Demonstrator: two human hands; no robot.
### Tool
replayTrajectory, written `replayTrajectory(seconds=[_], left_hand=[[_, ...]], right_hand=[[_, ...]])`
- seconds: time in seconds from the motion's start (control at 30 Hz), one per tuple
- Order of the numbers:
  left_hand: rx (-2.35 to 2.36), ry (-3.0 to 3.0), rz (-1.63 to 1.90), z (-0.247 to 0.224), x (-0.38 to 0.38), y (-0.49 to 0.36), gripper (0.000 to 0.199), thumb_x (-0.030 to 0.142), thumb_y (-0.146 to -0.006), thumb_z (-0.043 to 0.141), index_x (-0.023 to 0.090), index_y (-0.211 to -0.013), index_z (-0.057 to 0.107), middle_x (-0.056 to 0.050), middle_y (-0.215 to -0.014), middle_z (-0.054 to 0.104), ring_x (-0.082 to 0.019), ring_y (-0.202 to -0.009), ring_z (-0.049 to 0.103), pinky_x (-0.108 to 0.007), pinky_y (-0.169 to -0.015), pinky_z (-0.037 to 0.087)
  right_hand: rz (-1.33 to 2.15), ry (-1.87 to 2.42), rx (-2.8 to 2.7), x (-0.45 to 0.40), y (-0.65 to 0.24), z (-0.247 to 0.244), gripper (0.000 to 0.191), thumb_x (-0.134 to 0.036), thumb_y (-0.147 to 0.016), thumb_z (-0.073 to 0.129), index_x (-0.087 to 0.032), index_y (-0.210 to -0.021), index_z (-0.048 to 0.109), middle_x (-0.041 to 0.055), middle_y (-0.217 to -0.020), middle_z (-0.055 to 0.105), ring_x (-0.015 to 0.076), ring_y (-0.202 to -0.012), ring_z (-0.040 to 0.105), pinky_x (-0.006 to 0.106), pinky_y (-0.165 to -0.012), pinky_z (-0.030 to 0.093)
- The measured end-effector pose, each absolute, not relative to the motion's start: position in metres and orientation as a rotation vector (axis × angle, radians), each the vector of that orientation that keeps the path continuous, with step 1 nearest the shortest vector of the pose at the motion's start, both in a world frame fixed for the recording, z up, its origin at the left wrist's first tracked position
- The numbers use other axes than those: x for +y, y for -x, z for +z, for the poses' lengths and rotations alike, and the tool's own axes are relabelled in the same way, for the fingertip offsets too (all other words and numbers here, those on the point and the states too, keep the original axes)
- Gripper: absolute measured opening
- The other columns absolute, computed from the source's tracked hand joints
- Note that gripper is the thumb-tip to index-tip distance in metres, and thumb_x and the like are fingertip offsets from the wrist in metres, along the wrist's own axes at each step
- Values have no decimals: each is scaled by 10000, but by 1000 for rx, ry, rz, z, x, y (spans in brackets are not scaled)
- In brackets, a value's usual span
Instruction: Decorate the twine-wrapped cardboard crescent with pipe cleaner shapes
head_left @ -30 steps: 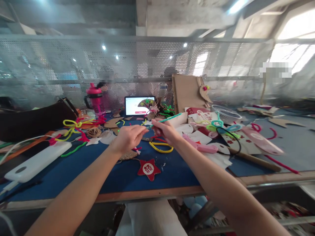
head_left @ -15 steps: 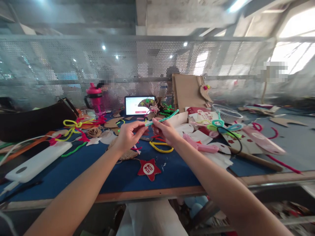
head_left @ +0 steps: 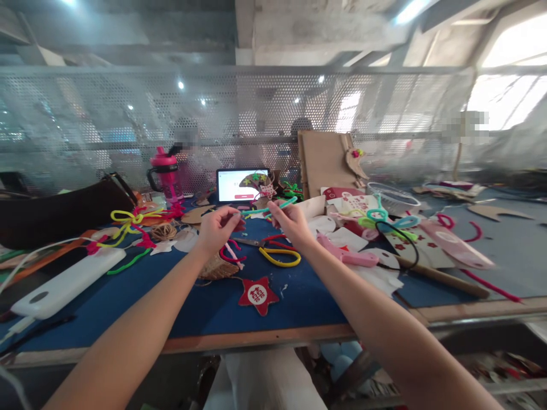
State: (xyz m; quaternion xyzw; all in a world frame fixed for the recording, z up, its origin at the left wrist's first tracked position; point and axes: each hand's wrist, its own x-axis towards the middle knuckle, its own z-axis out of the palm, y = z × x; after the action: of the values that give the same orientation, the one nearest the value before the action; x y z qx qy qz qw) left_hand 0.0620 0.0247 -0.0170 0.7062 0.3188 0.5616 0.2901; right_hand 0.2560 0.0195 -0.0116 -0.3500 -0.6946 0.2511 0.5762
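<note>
A teal pipe cleaner (head_left: 257, 212) is stretched between my two hands above the middle of the table. My left hand (head_left: 217, 229) pinches it near its left end. Further right, my right hand (head_left: 293, 224) grips it between thumb and fingers, and a bent teal length sticks out past the fingertips. Scissors (head_left: 280, 259) with yellow and red handles lie below my right hand. Under my left wrist is a twine-covered brown piece (head_left: 219, 267), partly hidden, with a magenta pipe cleaner (head_left: 228, 254) beside it. Nearer me rests a red star ornament (head_left: 258, 296).
A pink glue gun (head_left: 348, 252) lies to the right among papers and coloured pipe cleaners. On the left is a white power strip (head_left: 70, 283). A pink bottle (head_left: 164, 173), a tablet (head_left: 231, 183) and cardboard sheets (head_left: 325, 162) stand at the back.
My hands have moved slightly apart, showing more of the pipe cleaner between them. Its right part now looks bent back, and the scissors are more visible.
</note>
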Motion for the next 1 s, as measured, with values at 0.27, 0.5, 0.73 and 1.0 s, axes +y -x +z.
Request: replayTrajectory(seconds=[0.27, 0.5, 0.73, 1.0], left_hand=[[1181, -2225, 1647, -17, 35, -48, 279, 396, -790, 573, 142, -888, 634, -90, -798, 710, -207, -746, 680, -321, -690, 550], [935, -2658, 1648, -7, 5, -70, 196, 300, -852, 524, 164, -913, 652, -80, -888, 683, -178, -841, 627, -294, -770, 494], [861, -2566, 1614, -9, -7, -77, 166, 291, -834, 566, 167, -915, 640, -69, -848, 660, -163, -788, 614, -271, -708, 498], [809, -2674, 1793, -3, -19, -81, 103, 241, -833, 564, 179, -883, 629, -55, -807, 662, -159, -779, 606, -289, -732, 497]], right_hand=[[363, 931, -1771, 20, -256, -13, 423, -500, -854, 448, -176, -600, 548, -3, -503, 503, 110, -507, 461, 228, -525, 309], [220, 930, -1985, 13, -249, -13, 378, -392, -853, 454, -167, -586, 596, 3, -482, 497, 111, -494, 455, 232, -521, 274], [27, 934, -2103, 5, -247, -12, 255, -257, -785, 481, -169, -551, 529, 11, -500, 508, 103, -482, 413, 241, -511, 222], [-285, 923, -2214, -1, -250, -6, 261, -296, -848, 426, -167, -671, 570, 46, -587, 564, 131, -540, 435, 256, -537, 226]])
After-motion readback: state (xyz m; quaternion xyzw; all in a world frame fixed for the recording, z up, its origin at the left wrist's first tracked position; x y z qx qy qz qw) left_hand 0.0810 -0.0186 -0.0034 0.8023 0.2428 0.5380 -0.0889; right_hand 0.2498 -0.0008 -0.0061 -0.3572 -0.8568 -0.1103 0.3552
